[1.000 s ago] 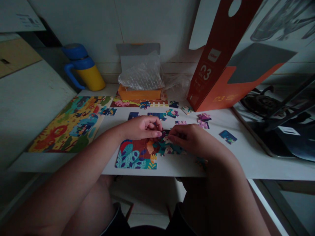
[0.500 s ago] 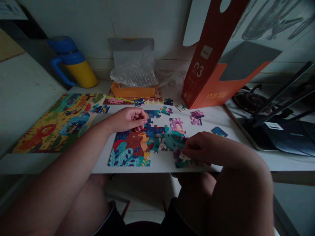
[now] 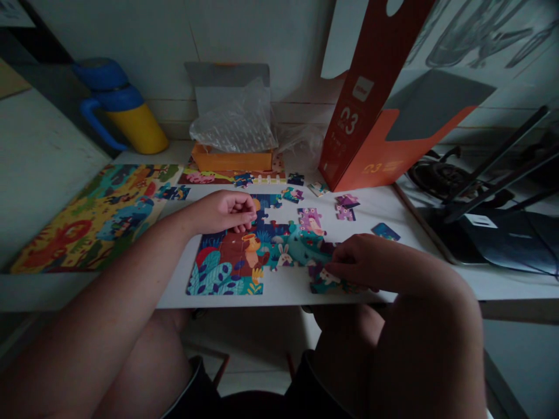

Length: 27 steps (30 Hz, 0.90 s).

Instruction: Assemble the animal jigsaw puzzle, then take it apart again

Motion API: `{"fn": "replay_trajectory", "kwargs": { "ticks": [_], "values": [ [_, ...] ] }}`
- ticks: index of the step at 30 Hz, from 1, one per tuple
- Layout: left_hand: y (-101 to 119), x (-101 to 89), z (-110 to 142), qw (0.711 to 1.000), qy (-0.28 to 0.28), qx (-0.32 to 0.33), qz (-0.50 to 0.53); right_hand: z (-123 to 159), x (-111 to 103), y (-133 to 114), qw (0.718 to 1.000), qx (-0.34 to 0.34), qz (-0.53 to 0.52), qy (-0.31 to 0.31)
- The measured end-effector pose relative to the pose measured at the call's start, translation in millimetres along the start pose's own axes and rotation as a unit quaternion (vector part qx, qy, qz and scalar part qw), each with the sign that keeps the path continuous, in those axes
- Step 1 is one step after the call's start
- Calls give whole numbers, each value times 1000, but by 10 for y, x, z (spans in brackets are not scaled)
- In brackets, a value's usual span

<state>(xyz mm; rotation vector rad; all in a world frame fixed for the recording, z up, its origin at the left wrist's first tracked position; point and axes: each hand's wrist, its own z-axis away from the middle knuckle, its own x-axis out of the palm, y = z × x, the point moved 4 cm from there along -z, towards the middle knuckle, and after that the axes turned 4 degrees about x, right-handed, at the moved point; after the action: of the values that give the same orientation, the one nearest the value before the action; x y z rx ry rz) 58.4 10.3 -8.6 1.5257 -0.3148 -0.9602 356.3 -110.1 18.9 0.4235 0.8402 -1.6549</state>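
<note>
A partly joined colourful jigsaw puzzle [image 3: 244, 256] lies on the white table [image 3: 437, 233] in front of me. My left hand [image 3: 225, 210] rests curled at the puzzle's upper edge, fingertips pressed together on the pieces there. My right hand [image 3: 364, 262] sits at the puzzle's lower right corner, fingers pinched on a small cluster of pieces [image 3: 323, 279] near the table's front edge. Loose pieces [image 3: 345, 208] lie scattered behind the puzzle, one blue piece [image 3: 385, 231] to the right.
A finished puzzle board [image 3: 100, 212] lies at the left. Behind stand a blue-and-yellow jug [image 3: 126, 113], an orange tray [image 3: 231, 160] with crumpled plastic, and a tall orange box [image 3: 371, 122]. A dark stove top [image 3: 480, 221] is at the right.
My hands parted from the puzzle's middle: the right hand drew back to the lower right corner onto a cluster of pieces; the left stayed at the upper edge. The view shifted slightly.
</note>
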Motion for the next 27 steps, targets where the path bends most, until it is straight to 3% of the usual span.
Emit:
{"fn": "replay_trajectory", "kwargs": {
  "ticks": [8,16,21,27],
  "values": [
    [-10,-3,9,1000,-5,-7,-5,-61,23,48,999,-2,21,26],
    [21,2,5,1000,-7,-11,-5,-6,-30,3,994,10,62,88],
    [44,0,12,1000,-18,-19,-14,59,-59,61,989,-17,62,134],
    [42,0,9,1000,-16,-16,-14,105,56,23,992,-14,43,120]
  ]
}}
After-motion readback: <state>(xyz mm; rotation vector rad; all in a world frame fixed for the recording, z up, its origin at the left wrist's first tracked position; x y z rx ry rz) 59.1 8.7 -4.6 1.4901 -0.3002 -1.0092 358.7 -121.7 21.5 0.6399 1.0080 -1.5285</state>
